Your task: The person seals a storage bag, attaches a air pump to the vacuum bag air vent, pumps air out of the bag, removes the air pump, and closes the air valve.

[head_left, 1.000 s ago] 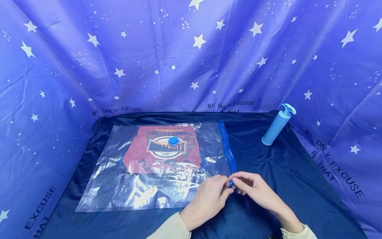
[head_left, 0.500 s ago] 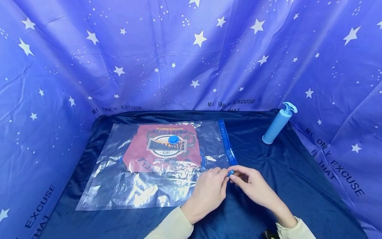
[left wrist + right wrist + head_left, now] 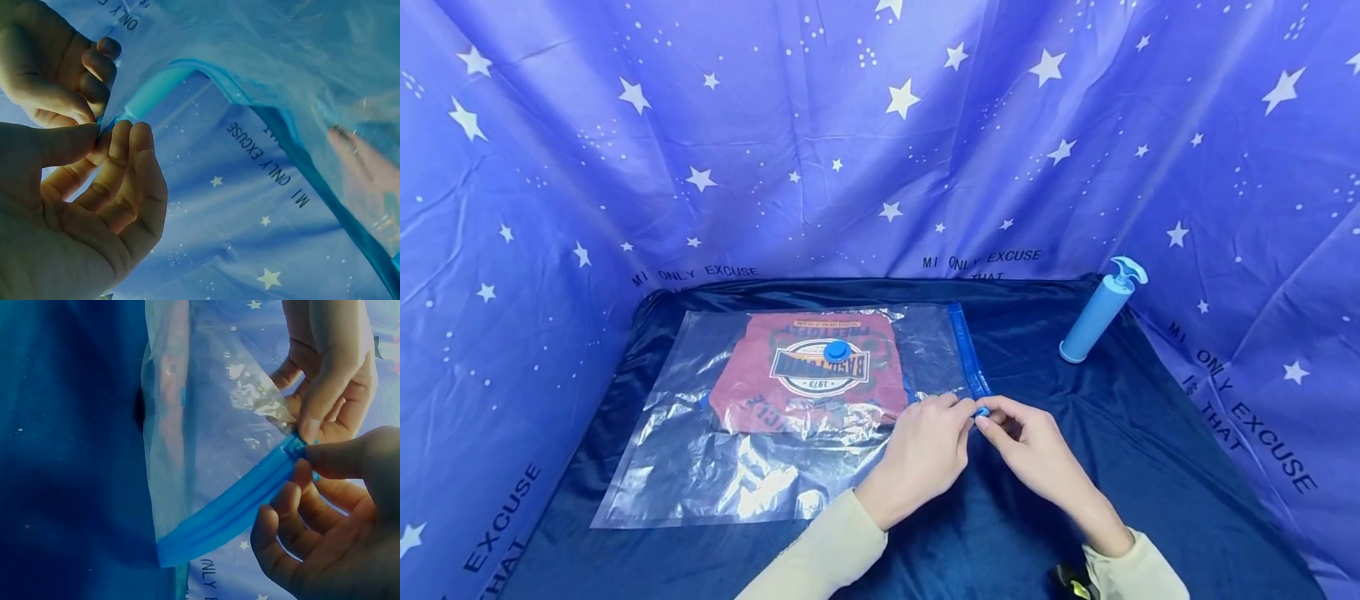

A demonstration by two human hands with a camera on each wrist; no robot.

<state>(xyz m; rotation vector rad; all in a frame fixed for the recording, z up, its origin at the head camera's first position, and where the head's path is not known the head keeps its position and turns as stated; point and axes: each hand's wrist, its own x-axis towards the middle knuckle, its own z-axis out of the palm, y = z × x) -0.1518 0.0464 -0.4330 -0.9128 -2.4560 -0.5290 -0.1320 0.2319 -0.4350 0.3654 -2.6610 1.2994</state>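
Note:
A clear vacuum storage bag [image 3: 662,475] lies flat, with a folded red printed shirt [image 3: 745,358] inside and a round blue valve [image 3: 837,352] on top. Along its right side runs a blue zip strip [image 3: 967,350]. My left hand [image 3: 917,454] pinches the strip's near end between thumb and fingers. Right beside it, my right hand [image 3: 1037,446] pinches the same end with thumb and index finger. The right wrist view shows the blue zip strip [image 3: 231,503] raised and stretching away from both hands. A small blue piece shows between the fingertips; its shape is mostly hidden.
A light blue hand pump [image 3: 1097,321] with a T-handle stands upright at the back right. Dark blue cloth [image 3: 1150,467] covers the table. Purple star-printed curtains [image 3: 820,200] enclose the back and sides. A small dark object [image 3: 1071,581] shows by the right sleeve.
Both hands have moved a little away from the body, carrying the near end of the zip strip with them. The strip's curve has straightened. The pump and shirt stay put.

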